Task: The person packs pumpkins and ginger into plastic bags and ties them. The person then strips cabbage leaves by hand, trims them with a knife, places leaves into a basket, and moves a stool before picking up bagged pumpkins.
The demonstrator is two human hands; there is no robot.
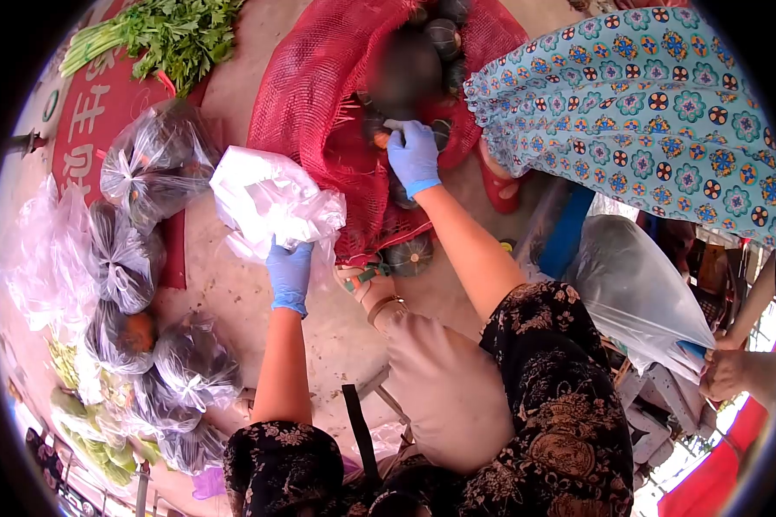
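My left hand [290, 274], in a blue glove, is closed on the lower edge of a crumpled white plastic bag [276, 198]. My right hand [416, 157], gloved the same way, reaches over the opening of a red mesh sack [306, 95]. Dark green squashes [442, 39] lie inside the sack, one with an orange patch close to my right thumb. A blurred patch covers the area just beyond that hand, so its fingertips and anything in them cannot be made out. Another squash [408, 256] sits at the sack's near edge, beside my foot.
Several tied plastic bags of dark produce [159, 159] line the left side. Celery [159, 39] lies at the upper left on a red banner [95, 116]. A person in a patterned blue skirt [629, 112] stands at right; another hand [733, 375] holds a clear bag [638, 276].
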